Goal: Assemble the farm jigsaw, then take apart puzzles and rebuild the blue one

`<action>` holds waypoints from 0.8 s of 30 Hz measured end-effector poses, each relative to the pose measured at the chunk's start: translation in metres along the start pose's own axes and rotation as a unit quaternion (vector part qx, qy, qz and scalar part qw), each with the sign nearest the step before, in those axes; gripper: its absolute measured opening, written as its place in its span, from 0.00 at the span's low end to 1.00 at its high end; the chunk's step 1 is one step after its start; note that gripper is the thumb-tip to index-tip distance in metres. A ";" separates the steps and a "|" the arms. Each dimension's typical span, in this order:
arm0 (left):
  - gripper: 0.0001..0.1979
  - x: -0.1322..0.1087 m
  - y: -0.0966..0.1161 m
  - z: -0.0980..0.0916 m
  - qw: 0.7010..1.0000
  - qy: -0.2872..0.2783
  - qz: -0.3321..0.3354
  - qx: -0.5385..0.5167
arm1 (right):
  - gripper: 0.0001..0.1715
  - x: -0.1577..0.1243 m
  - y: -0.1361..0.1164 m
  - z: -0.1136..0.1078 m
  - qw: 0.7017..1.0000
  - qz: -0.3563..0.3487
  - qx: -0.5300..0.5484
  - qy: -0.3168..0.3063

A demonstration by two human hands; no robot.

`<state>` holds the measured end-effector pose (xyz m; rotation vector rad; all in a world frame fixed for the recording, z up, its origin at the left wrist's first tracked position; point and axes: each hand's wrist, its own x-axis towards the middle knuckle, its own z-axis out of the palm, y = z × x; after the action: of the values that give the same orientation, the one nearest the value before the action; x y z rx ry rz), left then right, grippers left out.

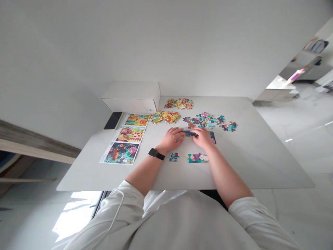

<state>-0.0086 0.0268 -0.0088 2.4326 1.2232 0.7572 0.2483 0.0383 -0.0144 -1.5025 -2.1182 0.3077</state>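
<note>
Both of my hands rest on the white table, with a dark blue strip of joined jigsaw pieces (189, 133) between them. My left hand (170, 139) has its fingertips at the strip's left end, and my right hand (203, 137) grips its right end. Just past my right hand lies a purple and blue puzzle section (213, 138). Nearer my body are a larger teal, purple and white section (197, 158) and a small teal and purple cluster (173, 157). A loose pile of multicoloured pieces (208, 120) lies beyond my hands.
Two piles of orange-yellow pieces (179, 103) (165, 117) lie at the far side of the table (249, 166). Three picture sheets (129, 134) line its left side. A white box (131, 97) and a black phone (113, 120) sit at the far left corner.
</note>
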 end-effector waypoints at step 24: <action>0.27 0.003 0.008 0.008 0.991 -0.108 0.046 0.057 | 0.16 -0.003 -0.001 -0.007 0.997 0.063 -0.042 -0.031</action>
<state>0.0028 0.0248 -0.0104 2.5991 1.1052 0.4432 0.2521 0.0338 -0.0086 -1.7003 -2.1123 0.3183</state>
